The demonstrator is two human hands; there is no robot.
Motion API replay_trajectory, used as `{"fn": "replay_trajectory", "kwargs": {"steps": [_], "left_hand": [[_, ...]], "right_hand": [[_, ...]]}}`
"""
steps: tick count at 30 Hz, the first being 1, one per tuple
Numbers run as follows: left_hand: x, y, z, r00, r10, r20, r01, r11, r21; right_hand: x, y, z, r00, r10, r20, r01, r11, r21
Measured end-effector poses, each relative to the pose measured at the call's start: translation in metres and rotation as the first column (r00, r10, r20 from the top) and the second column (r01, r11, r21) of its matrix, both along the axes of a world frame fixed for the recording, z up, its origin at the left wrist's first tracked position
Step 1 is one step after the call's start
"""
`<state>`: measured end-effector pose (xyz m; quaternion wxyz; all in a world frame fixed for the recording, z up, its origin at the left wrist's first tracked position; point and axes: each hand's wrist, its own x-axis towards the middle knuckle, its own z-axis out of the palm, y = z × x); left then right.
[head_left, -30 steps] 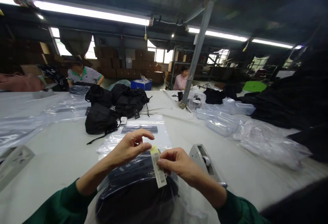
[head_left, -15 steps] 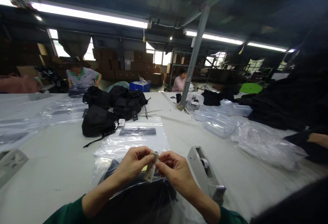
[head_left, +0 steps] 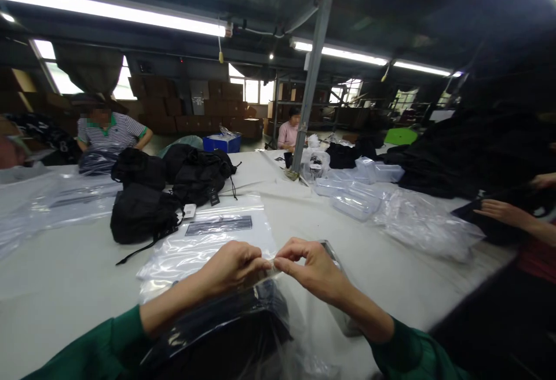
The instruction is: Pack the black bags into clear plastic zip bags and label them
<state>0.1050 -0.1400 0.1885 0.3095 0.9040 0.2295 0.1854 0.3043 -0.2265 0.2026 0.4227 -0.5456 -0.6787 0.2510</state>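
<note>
Head view: left hand (head_left: 237, 265) and right hand (head_left: 313, 271) both pinch a small pale strip (head_left: 273, 265), fingertips nearly meeting; strip mostly hidden, print unreadable. It sits just above the dark item in clear plastic (head_left: 212, 331). Grey dispenser (head_left: 347, 323) is partly behind the right wrist. My take: pinch only the strip's edges, part the fingertips evenly, don't crease it, keep wrists off the slick film.

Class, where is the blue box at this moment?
In the head view, the blue box is left of centre in the background, beyond the white table and the black bags, left of the metal post.
</note>
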Motion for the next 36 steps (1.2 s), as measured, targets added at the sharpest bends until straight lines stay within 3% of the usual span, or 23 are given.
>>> {"fn": "replay_trajectory", "kwargs": {"steps": [2, 4, 8, 11, 16, 21, 25, 27, 30, 36], "left_hand": [[0.015, 0.016, -0.001, 0.994, -0.098, -0.039, 0.086, 0.967, -0.239], [0.032, 0.033, -0.004, 0.973, -0.228, -0.043, 0.189, 0.886, -0.424], [0.077, 0.065, -0.022, 0.938, -0.343, -0.039, 0.247, 0.745, -0.620], [0.112, 0.080, -0.043, 0.936, -0.350, -0.047, 0.226, 0.696, -0.681], [0.163, 0.101, -0.084, 0.973, -0.224, -0.062, 0.125, 0.730, -0.672], [0.225, 0.136, -0.117, 0.995, 0.066, -0.074, -0.098, 0.791, -0.603], [0.250, 0.154, -0.126, 0.991, 0.097, -0.091, -0.131, 0.805, -0.578], [0.240, 0.159, -0.123, 0.992, 0.087, -0.093, -0.124, 0.824, -0.553], [0.193, 0.171, -0.106, 0.994, 0.085, -0.065, -0.106, 0.860, -0.499], [0.025, 0.188, -0.051, 0.982, 0.188, -0.027, -0.183, 0.896, -0.405]], "right_hand": [[0.015, 0.003, -0.006, 0.995, -0.102, -0.008, 0.102, 0.995, 0.014], [0.031, 0.005, -0.014, 0.980, -0.194, -0.032, 0.194, 0.981, 0.007], [0.062, 0.010, -0.038, 0.927, -0.356, -0.119, 0.355, 0.934, -0.025], [0.086, 0.015, -0.059, 0.857, -0.478, -0.194, 0.482, 0.876, -0.028], [0.122, 0.014, -0.083, 0.710, -0.615, -0.342, 0.617, 0.778, -0.116], [0.126, 0.015, -0.085, 0.619, -0.606, -0.500, 0.558, 0.787, -0.264], [0.117, 0.019, -0.082, 0.597, -0.599, -0.533, 0.514, 0.796, -0.320], [0.111, 0.020, -0.081, 0.608, -0.590, -0.531, 0.483, 0.806, -0.342], [0.098, 0.025, -0.079, 0.634, -0.554, -0.539, 0.405, 0.832, -0.378], [0.050, 0.056, -0.078, 0.640, -0.512, -0.574, 0.206, 0.833, -0.513]]}}
